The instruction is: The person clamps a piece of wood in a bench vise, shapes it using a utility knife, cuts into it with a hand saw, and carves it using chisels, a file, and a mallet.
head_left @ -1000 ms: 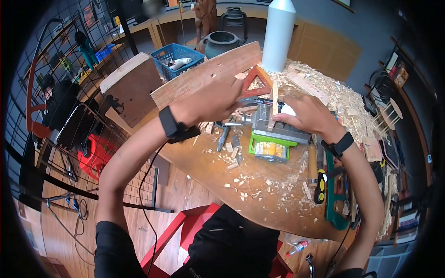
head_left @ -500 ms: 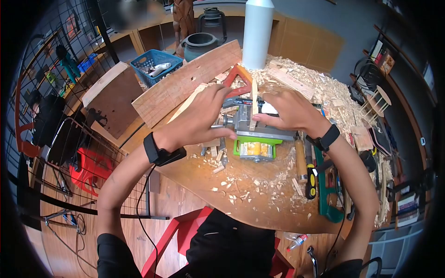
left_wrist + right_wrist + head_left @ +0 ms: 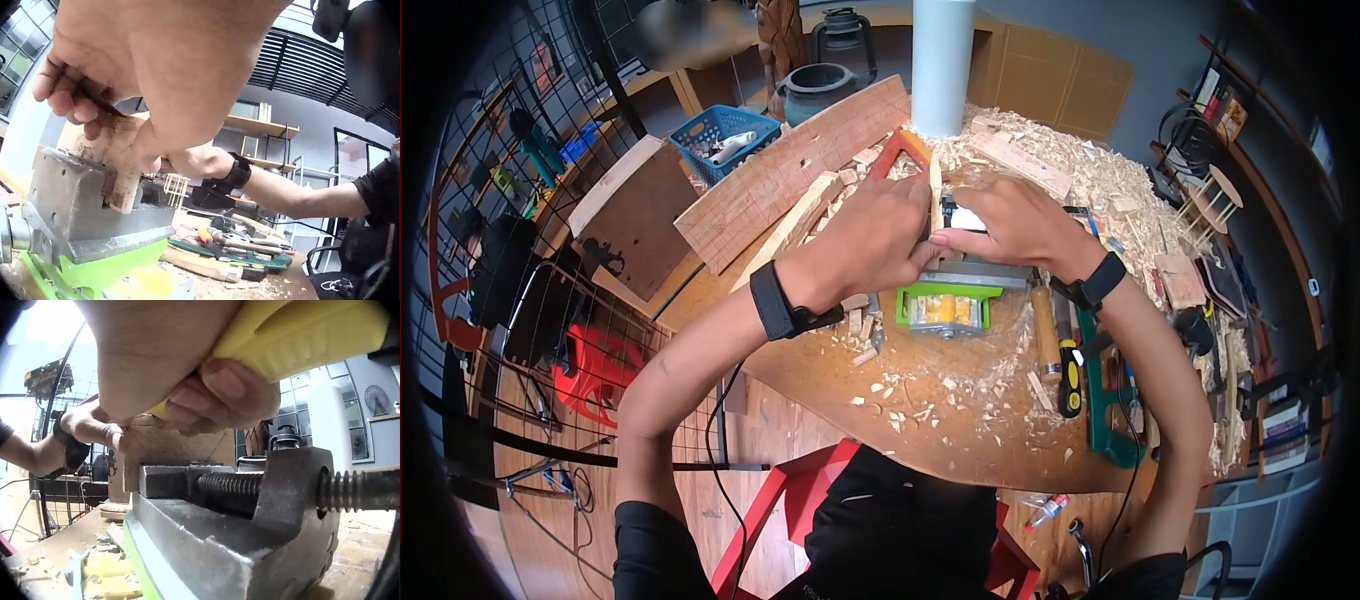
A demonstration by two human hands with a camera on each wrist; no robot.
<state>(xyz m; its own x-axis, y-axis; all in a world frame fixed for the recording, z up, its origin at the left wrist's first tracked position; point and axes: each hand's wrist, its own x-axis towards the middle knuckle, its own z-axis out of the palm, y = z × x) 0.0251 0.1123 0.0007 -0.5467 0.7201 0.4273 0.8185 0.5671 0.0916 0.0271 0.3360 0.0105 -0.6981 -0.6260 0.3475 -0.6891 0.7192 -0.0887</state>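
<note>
A narrow upright wood piece (image 3: pixel 935 188) stands clamped in a grey metal vise (image 3: pixel 194 525) on a bright green base (image 3: pixel 903 305). My right hand (image 3: pixel 1018 225) grips the yellow handle of a tool (image 3: pixel 312 337), which looks nearly white in the head view; its working end is hidden. My left hand (image 3: pixel 875 235) is on the other side of the wood piece, its fingers curled over a dark strip of the same tool in the left wrist view. Both thumbs meet close against the wood.
Wood shavings (image 3: pixel 1100 175) cover the back right of the table. A red triangle (image 3: pixel 897 150), a long plank (image 3: pixel 800 165), a blue basket (image 3: pixel 725 150) and a white cylinder (image 3: pixel 942 70) stand behind. A green saw (image 3: pixel 1112 435) and other hand tools lie at right.
My left hand came off the tool and opened half a second ago. Now it has moved right, back to the wood piece, with fingers curled. My right hand keeps its hold.
</note>
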